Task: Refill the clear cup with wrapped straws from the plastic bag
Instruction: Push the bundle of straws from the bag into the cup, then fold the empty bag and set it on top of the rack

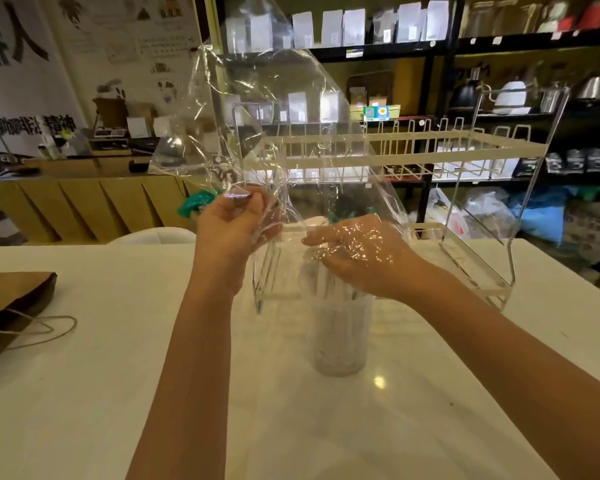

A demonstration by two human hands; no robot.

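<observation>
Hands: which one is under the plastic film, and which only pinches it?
The right hand lies under the clear plastic bag, over the clear cup. The left hand only pinches the film.

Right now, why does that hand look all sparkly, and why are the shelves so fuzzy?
In the head view, the clear plastic bag lies over the right hand, and its wrinkles catch the light as bright glints. The shelves at the back are soft and blurred. A small glare spot shines on the white table beside the clear cup.
</observation>
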